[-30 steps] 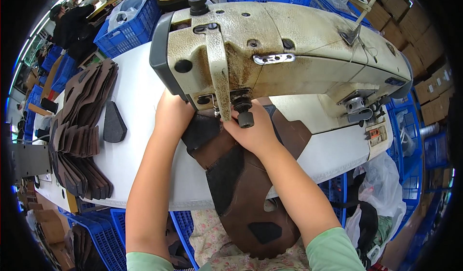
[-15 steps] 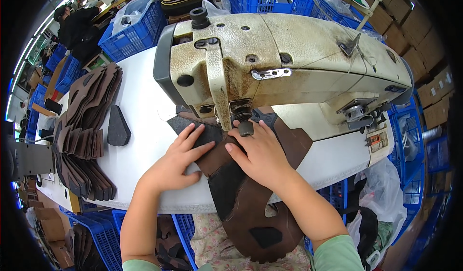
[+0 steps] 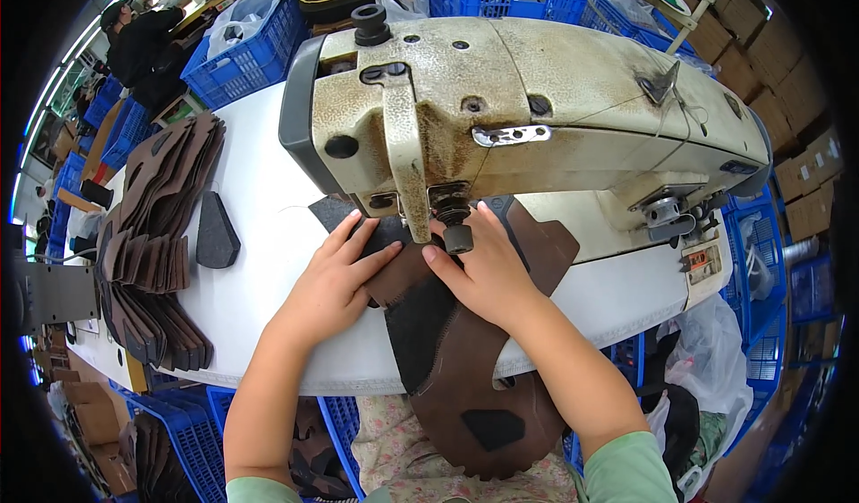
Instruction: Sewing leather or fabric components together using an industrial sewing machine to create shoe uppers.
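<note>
Two loose grips: my left hand (image 3: pixel 331 285) and right hand (image 3: pixel 488 279) lay fingers-spread on the brown-and-black leather-like panel (image 3: pixel 467 346), frame centre to lower centre; light, even pressure probably suited keeping it flat.

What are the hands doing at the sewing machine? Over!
Left hand, right hand: both on brown piece. Piece partly under sewing machine, near end past white table's edge. Machine hides part of piece.
</note>
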Motion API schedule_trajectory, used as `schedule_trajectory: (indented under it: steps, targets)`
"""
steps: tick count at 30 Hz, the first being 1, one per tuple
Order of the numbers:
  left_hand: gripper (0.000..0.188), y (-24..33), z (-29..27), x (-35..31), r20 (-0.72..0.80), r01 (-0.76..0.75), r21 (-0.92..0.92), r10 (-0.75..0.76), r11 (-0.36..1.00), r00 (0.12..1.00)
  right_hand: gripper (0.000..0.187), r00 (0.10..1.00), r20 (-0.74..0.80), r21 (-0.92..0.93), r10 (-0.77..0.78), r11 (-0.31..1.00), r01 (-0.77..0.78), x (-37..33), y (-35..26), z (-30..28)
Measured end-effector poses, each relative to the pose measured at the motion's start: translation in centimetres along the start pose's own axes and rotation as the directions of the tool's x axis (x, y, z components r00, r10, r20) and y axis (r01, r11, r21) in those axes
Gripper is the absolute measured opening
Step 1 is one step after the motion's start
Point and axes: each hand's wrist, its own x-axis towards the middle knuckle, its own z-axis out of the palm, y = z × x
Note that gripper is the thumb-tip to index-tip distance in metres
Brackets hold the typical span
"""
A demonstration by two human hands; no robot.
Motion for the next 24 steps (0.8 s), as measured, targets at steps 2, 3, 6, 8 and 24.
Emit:
schedule_trajectory:
  steps: [2,3,6,8,24]
  targets:
    - [0.059,0.3,-0.1,0.1,-0.005,0.008,0.0,-0.008,1.0,1.0,0.033,1.0,-0.015,-0.026,-0.006,1.0,0.005,-0.1,0.1,0.1]
    - [0.059,0.4,-0.2,0.1,-0.004,0.009,0.0,-0.009,1.0,1.0,0.033,1.0,-0.015,-0.025,-0.006,1.0,0.005,0.0,0.1,0.1]
    - [0.058,0.6,-0.2,0.1,-0.017,-0.006,0.026,0.006,1.0,1.0,0.03,1.0,-0.002,0.009,0.008,1.0,-0.008,0.1,0.0,-0.2]
    - [0.057,1.0,-0.2,0.1,-0.011,-0.017,0.059,0.018,0.998,1.0,0.026,0.999,-0.019,-0.077,-0.045,0.996,0.044,0.0,0.4,-0.1]
    - [0.055,-0.5,-0.7,-0.5,-0.019,-0.098,-0.045,0.097,0.994,0.995,0.038,0.994,0.092,-0.256,-0.062,0.963,0.084,-1.2,-7.2,-0.3]
